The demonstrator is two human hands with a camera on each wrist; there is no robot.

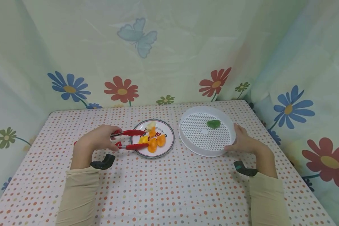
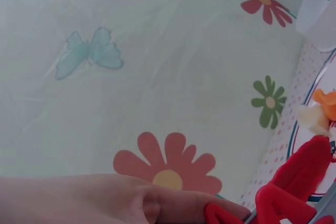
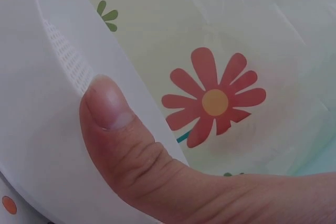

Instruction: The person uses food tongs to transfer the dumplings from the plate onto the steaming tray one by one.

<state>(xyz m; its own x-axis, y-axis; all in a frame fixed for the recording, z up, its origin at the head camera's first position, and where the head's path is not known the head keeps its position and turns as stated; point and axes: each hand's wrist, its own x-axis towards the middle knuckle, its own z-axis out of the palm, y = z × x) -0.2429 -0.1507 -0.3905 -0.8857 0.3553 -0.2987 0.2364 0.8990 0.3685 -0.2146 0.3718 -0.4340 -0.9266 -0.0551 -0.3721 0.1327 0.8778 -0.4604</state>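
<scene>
My left hand (image 1: 100, 138) grips a pair of red-tipped tongs (image 1: 135, 146) from the left. The two tong arms are spread apart and reach over a round plate (image 1: 169, 142) with a dark rim line. On the plate lie several orange pieces (image 1: 161, 140), a yellow piece (image 1: 143, 139) near the lower tong tip, and a cream piece (image 1: 151, 126). My right hand (image 1: 244, 141) holds the right side of a round white strainer tray (image 1: 192, 138). Its thumb (image 3: 118, 129) lies against the tray's outer wall, tip at the rim. A green piece (image 1: 213, 124) sits inside the tray.
A dotted cloth (image 1: 169, 188) covers the table under the plate and tray. Behind and at both sides hang pale curtains (image 1: 175, 56) printed with flowers and a butterfly (image 1: 138, 37). The tray stands just right of the plate.
</scene>
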